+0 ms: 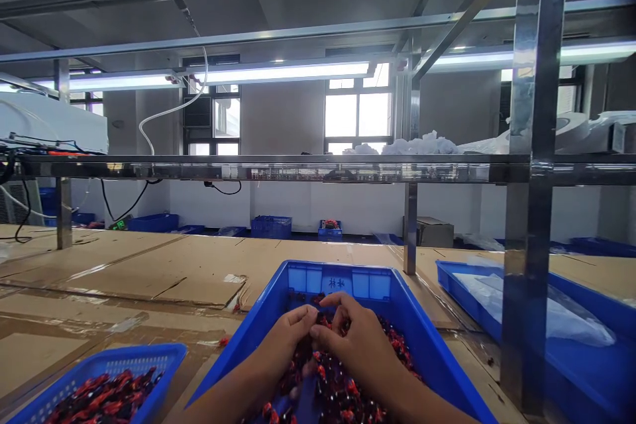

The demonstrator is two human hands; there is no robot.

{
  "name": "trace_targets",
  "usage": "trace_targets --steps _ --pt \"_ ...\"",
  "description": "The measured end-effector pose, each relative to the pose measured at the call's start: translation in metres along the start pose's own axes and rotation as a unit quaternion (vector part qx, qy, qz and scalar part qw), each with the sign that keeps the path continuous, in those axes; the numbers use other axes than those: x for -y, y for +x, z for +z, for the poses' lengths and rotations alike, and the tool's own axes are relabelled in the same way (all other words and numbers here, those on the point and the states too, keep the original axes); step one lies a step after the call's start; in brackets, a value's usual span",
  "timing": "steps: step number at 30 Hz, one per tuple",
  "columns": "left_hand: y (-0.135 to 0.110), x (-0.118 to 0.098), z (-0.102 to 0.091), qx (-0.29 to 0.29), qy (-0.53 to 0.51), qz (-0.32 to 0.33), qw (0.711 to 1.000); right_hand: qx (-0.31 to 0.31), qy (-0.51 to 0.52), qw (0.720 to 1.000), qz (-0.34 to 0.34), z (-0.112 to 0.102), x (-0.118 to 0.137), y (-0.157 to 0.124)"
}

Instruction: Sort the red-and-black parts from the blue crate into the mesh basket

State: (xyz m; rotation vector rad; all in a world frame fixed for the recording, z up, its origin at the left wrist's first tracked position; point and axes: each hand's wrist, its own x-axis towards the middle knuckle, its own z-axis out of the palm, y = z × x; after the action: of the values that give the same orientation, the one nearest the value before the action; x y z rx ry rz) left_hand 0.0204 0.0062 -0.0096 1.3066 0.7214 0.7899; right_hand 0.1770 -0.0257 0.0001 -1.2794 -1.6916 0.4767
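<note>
Both my hands reach into a blue plastic crate [342, 271] heaped with small red-and-black pieces [342, 391]. My left hand [285, 341] and my right hand [348, 344] curl close together over the heap, their fingertips almost meeting. Their fingers dip among the pieces, and whatever lies under them is hidden. At the lower left, a smaller blue mesh basket [124, 359] holds more of the same red-and-black pieces [104, 397].
Cardboard sheets [149, 271] cover the table. On the right stand a steel shelf post [529, 212] and a blue tray [462, 288] holding clear plastic [527, 305]. A steel rail [298, 169] crosses ahead, and blue crates [271, 226] stand along the far wall.
</note>
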Motion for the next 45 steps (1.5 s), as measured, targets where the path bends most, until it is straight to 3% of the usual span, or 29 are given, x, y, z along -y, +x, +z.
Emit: trace_targets --steps 3,8,14,17,20,22,28,32,34,40,45 --pt "-0.001 -0.001 0.0 0.02 -0.016 0.015 1.0 0.003 0.021 0.999 -0.029 -0.001 0.003 0.001" --pt "-0.005 -0.005 0.004 -0.034 -0.032 -0.012 0.999 -0.006 0.032 0.993 -0.115 -0.005 0.008 -0.003" --pt "-0.001 0.004 0.002 -0.015 0.025 -0.025 0.999 0.007 0.089 0.989 -0.122 -0.006 0.011 -0.008" --pt "0.004 0.012 -0.004 0.006 0.048 0.016 0.999 -0.003 0.188 0.981 -0.055 -0.006 0.01 -0.005" --pt "0.005 0.016 -0.006 0.014 0.067 0.043 0.997 0.058 0.353 0.93 0.088 -0.009 0.006 0.002" --pt "0.002 0.014 -0.005 0.008 0.095 0.052 0.994 0.113 0.395 0.899 0.152 -0.011 0.001 0.008" --pt "-0.012 0.001 0.004 -0.05 0.219 0.104 0.969 0.137 0.359 0.912 0.145 -0.008 -0.012 0.013" --pt "-0.014 0.001 0.003 -0.076 0.287 0.149 0.943 0.127 0.192 0.973 0.018 -0.003 -0.01 0.006" --pt "-0.015 0.003 0.001 -0.083 0.312 0.162 0.932 0.117 0.099 0.987 -0.052 -0.002 -0.005 0.001" --pt "-0.015 0.008 0.003 -0.1 0.307 0.147 0.935 0.062 -0.037 0.99 -0.117 -0.001 0.004 -0.005" --pt "-0.007 0.009 0.004 -0.079 0.276 0.11 0.952 0.018 -0.049 0.978 -0.2 -0.001 0.005 -0.007"
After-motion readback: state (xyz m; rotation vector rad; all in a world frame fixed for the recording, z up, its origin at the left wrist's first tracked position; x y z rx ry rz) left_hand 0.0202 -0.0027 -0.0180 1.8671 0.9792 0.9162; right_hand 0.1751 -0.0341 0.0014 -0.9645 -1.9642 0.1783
